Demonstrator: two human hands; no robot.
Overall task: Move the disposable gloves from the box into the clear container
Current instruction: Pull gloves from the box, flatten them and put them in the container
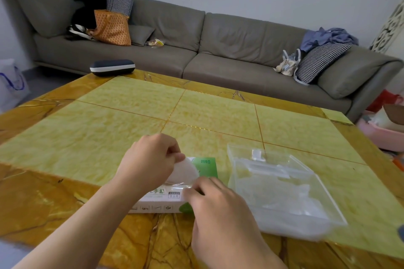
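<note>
Both hands at the glove box on the tabletop, pulling at the thin plastic gloves.

The gloves (185,172) bulge as a whitish film out of the opening in the top of the white-and-green box (205,167), which lies flat near the front edge of the yellow stone tabletop (131,116). The left hand (150,161) has its grip closed, thumb and fingers pinching the top of that film. The right hand (220,207) rests on the near right corner of the box, fingertips curled onto the clear film at the opening. Just to the right of the box stands the clear container (284,192), with crumpled clear plastic inside. A dark case (112,67) sits at the far edge, and a grey sofa (218,50) lies beyond.
</note>
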